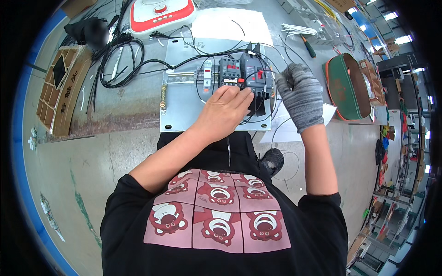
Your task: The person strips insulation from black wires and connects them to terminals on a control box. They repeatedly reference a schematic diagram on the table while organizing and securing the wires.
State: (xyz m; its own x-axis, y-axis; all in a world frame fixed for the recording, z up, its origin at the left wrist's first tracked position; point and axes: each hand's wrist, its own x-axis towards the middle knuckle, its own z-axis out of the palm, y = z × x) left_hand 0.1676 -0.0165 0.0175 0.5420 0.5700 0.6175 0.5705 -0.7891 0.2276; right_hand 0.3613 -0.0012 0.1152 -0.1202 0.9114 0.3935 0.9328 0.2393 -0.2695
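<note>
A light grey metal mounting plate (189, 117) lies at the bench's front edge. On its rail stand a narrow white circuit breaker (207, 73) and two dark grey contactors, a left contactor (229, 67) and a right contactor (254, 69), with black wires around them. My bare left hand (224, 110) rests over the left contactor's lower end, fingers bent and pressed together; what lies under the fingertips is hidden. To the right of the plate, my right hand (301, 97) wears a grey knitted glove. Its thumb and forefinger are pinched on a thin black wire (272, 72).
A black cable bundle (122, 83) is coiled left of the plate, near a divided cardboard box (64, 92). Behind sit a red-and-white appliance (161, 18) and a white sheet (225, 25). A screwdriver (309, 47) and a green bin (347, 87) are at the right.
</note>
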